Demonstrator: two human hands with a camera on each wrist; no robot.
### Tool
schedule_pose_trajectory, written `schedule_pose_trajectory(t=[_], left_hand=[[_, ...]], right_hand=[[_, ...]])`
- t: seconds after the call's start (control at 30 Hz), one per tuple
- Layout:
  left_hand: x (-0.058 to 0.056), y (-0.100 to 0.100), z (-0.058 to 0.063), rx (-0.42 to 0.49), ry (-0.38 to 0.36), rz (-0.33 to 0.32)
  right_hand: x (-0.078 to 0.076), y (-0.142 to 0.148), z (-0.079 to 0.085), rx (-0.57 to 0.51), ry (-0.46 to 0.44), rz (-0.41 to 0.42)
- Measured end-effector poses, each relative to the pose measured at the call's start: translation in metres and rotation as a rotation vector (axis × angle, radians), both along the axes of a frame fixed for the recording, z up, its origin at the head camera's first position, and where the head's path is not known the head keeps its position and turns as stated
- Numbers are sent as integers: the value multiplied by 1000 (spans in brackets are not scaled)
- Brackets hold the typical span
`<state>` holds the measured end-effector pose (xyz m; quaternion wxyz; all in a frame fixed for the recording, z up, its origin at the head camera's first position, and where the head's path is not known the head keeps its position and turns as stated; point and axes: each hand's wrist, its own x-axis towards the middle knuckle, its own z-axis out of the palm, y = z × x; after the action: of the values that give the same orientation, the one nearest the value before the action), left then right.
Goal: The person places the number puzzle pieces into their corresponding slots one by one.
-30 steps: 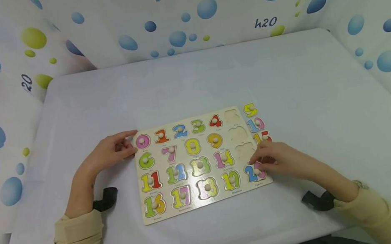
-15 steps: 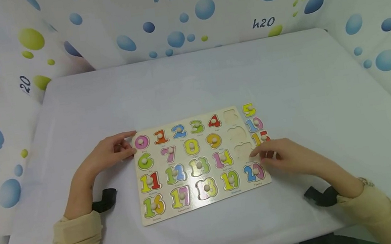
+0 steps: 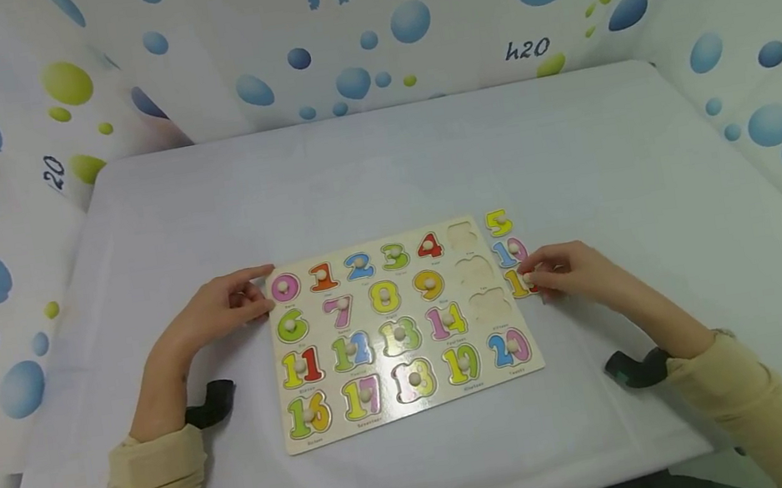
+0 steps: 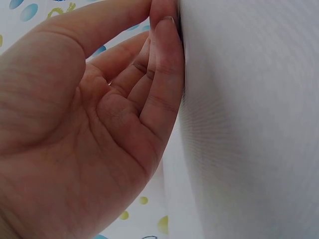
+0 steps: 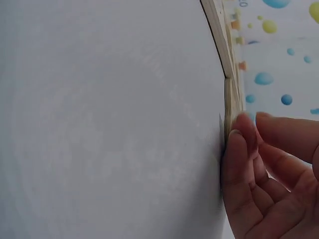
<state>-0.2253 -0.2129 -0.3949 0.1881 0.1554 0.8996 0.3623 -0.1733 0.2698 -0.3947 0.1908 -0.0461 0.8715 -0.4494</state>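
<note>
In the head view a wooden number puzzle board [image 3: 364,315] lies on the white-covered table, most slots filled with knobbed number pieces. My left hand [image 3: 222,307] touches its upper left corner, index finger extended and thumb at the left edge. Beside the board's right edge, my right hand [image 3: 578,275] pinches the number 15 puzzle piece [image 3: 516,284] with thumb and index finger, covering its right half. Just above lie the number 10 piece [image 3: 509,251] and the yellow number 5 piece [image 3: 499,222]. The right wrist view shows a thin wooden edge [image 5: 228,107] at my fingertips.
Three bare recesses, one an upper slot [image 3: 464,235], run down the board's right column. White cloth [image 3: 379,165] covers the table. Bubble-printed walls [image 3: 347,48] stand behind and at both sides. A dark camera mount [image 3: 637,369] sits under each wrist.
My right hand has moved from the number 20 piece in the board up and right to the loose number 15 piece. My left hand has stayed at the corner.
</note>
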Motion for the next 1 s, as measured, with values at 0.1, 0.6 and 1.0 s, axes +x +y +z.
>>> schedule_pose_trajectory(t=[0.1,0.6,1.0], left_hand=[[1,0,0,-1,1,2],[0,0,0,0,5,-3],[0,0,-2,1,-4,-4]], right_hand=[[-2,-2,-3,11,-20,17],[-3,-10,7,20,24,45],[-12,-5,-1,7,-60,129]])
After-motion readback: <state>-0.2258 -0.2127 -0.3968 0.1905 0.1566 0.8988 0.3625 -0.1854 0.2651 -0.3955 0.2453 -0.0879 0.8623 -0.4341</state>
